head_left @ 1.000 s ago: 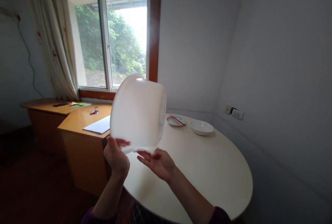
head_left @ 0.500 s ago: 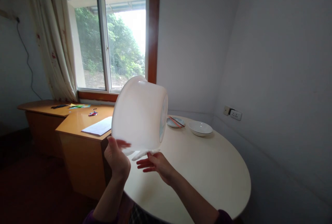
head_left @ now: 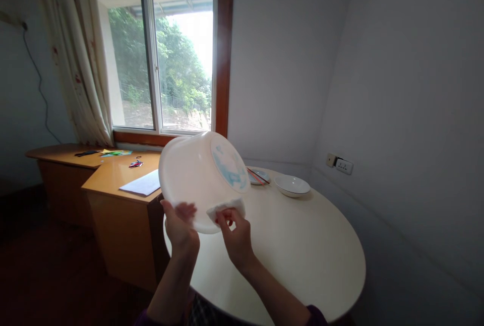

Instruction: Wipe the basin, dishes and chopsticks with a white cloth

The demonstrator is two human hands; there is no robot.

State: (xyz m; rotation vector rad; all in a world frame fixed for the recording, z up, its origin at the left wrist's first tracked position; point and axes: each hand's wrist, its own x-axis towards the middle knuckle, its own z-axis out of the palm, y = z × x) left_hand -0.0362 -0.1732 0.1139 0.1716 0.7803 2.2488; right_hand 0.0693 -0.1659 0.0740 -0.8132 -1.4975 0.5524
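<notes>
A white plastic basin (head_left: 192, 172) is held tilted on its side above the round table, its bottom with a blue pattern facing up and to the right. My left hand (head_left: 181, 227) grips the basin's rim at the lower left, the thumb outside and the fingers showing faintly through the translucent wall. Between the fingers of my right hand (head_left: 236, 238) is a white cloth (head_left: 227, 209), pressed against the lower side of the basin near its bottom. The basin's inside is turned away and hidden.
On the round white table (head_left: 302, 245) stand a white bowl (head_left: 292, 186) and, behind the basin, a plate (head_left: 258, 177) with reddish chopsticks (head_left: 257, 175) across it. To the left, a wooden desk (head_left: 121, 215) carries white paper (head_left: 140, 183) and small coloured items. A wall socket (head_left: 344, 166) is at right.
The basin has turned so that more of its blue-patterned bottom shows, and it sits slightly lower. My right hand has moved up with the cloth, which now lies against the basin's side.
</notes>
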